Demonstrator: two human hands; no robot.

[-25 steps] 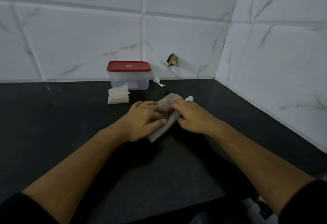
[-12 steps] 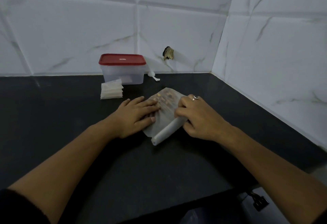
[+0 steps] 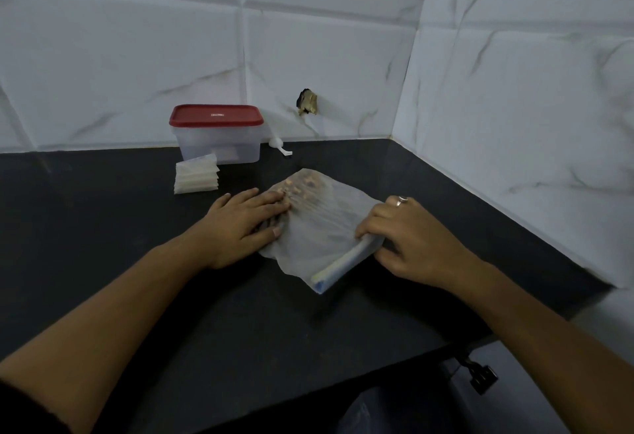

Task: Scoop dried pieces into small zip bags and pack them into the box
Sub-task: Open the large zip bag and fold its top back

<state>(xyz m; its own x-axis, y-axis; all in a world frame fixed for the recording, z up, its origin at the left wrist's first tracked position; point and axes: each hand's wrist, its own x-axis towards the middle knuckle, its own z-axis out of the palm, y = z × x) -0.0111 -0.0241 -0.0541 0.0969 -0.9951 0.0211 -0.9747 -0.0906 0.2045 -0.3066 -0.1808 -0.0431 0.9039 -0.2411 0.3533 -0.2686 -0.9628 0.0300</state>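
Black countertop [image 3: 103, 228]; white grey-veined marble wall tiles [image 3: 120, 66]; clear box [image 3: 219, 145] with red lid [image 3: 216, 114]; translucent white bag [image 3: 322, 224], tan pieces [image 3: 302, 183] at its 12 o'clock end.

A home kitchen corner: dark stone countertop [image 3: 240, 313], marble-look wall tiles [image 3: 326, 49], a red-lidded plastic food container [image 3: 218, 133] at 11 o'clock.

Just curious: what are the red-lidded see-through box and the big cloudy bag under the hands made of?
The red-lidded see-through box looks like rigid plastic: frosted walls, matte red lid. The big cloudy bag seems thin soft plastic film: it creases, rolls at one end, and brownish pieces show through.
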